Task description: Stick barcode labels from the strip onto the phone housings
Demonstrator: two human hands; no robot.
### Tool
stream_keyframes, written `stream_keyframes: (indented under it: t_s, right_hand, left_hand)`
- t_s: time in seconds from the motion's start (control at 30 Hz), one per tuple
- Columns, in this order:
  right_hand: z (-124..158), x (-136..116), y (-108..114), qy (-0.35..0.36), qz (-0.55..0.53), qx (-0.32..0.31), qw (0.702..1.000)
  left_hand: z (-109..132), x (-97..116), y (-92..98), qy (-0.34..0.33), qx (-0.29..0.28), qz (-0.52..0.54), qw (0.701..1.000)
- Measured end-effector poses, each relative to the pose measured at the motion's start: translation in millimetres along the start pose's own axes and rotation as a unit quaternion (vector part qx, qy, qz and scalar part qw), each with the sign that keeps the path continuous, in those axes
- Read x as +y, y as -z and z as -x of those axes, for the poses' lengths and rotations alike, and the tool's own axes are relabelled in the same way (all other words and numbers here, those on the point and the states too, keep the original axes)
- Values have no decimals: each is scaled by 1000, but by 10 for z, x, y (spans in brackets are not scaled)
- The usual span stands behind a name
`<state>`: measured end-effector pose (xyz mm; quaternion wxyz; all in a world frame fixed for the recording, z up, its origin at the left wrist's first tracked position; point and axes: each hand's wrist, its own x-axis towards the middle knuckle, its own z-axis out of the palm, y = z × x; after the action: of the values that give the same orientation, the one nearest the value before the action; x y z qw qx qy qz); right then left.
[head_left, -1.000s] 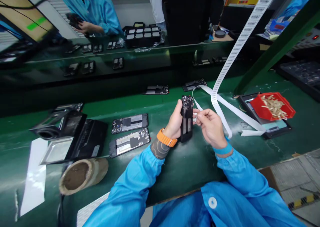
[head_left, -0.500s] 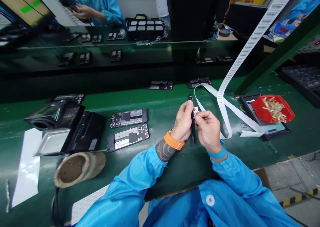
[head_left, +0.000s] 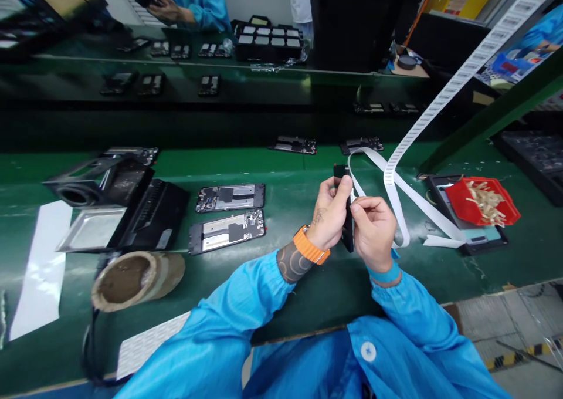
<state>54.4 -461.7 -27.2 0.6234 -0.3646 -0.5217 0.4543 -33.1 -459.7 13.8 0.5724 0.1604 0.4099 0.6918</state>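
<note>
Slim black phone body: the phone body (head_left: pixel 347 234) is up between the two hands, above the dark green bench (head_left: pixel 285 308), in front of the person's chest.
Left hand: the bare left hand (head_left: pixel 329 214), above an orange ridged watch band (head_left: pixel 311 246), is closed round the phone body, thumb along its upper edge.
Right hand: the bare right hand (head_left: pixel 375 229), with a bright blue wristband (head_left: pixel 385 274), has thumb and forefinger pinched together on a small white slip (head_left: pixel 352 195) at the phone body's right side.
Slip on phone: I'd judge this partway; the slip is at the edge and the fingers have not let go. From where I stand I can't tell whether it is stuck down, nor how much is left on this piece.
Phone's lie: its long axis runs away from the person, far end leaning slightly left. It is tipped nearly on edge, so I see mostly a narrow side; which face is which, I can't make out.
Bench left: two flat black-and-silver phone frames (head_left: pixel 227 233) lie side by side, long axes roughly left to right.
Bench right: a long white barcode-printed strip (head_left: pixel 466 70) slopes down to curl near the right hand, short of a red plastic bin (head_left: pixel 460 199).
</note>
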Motion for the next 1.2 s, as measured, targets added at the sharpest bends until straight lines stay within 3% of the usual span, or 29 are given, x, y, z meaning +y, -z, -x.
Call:
stream_keyframes:
  t_s: [0.17, 0.37, 0.5, 0.6, 0.77, 0.83, 0.9, 1.0, 1.07, 1.13, 1.2]
  right_hand:
    - [-11, -60, -16, 13, 29, -7, 999]
    - [-51, -86, -10, -32, 56, -34, 997]
    - [1, -142, -5, 108, 140, 25, 984]
    - [41, -244, -33, 184, 240, -9, 953]
    - [-36, -419, 32, 110, 263, -85, 955]
    - [-114, -461, 139, 78, 275, -147, 947]
    - [-205, -472, 251, 87, 314, -227, 918]
    - [-335, -443, 347, 188, 397, -325, 837]
    - [-409, -422, 378, 247, 432, -356, 791]
    - [-474, -419, 450, 275, 431, -335, 791]
    - [-532, -424, 617, 275, 407, -244, 836]
  left_hand:
    - [-11, -46, 46, -63, -2, -37, 997]
    - [-84, -2, 92, -110, -8, -44, 993]
    - [-107, 38, 93, -92, -2, 1, 996]
    - [-73, 1, 100, -85, -10, 8, 996]
    - [-14, -43, 144, -109, -74, -2, 991]
    - [-26, 64, 171, -69, -142, -12, 987]
    - [-65, 255, 203, 33, -209, -36, 977]
    - [-173, 580, 260, 194, -234, -146, 941]
    - [-291, 734, 305, 243, -237, -242, 909]
    - [-479, 816, 347, 242, -234, -292, 895]
    - [-778, 858, 366, 188, -172, -319, 913]
